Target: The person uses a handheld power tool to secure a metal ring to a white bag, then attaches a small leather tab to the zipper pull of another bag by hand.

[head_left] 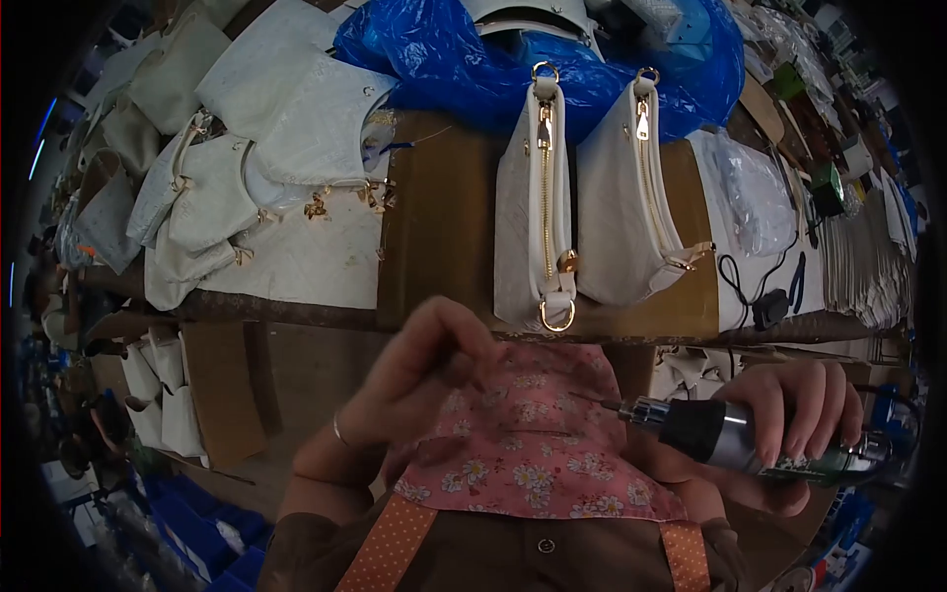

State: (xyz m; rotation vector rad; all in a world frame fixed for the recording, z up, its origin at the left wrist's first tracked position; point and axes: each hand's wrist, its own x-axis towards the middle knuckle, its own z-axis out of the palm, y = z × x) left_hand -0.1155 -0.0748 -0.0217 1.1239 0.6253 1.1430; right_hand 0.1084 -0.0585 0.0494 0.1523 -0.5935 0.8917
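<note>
My right hand grips a silver and black rotary tool whose thin bit points left over the pink floral cloth on my lap. My left hand, with a ring on it, is raised over the same cloth with its fingertips pinched together. Nothing shows between those fingers. Just beyond my hands, two white handbags with gold zippers lie side by side on the brown table, their gold rings near the table's front edge.
A pile of white handbags covers the table's left part. Blue plastic sheeting lies behind the two bags. A clear plastic bag, a black cable with plug and stacked sheets are on the right. More white bags sit below the table on the left.
</note>
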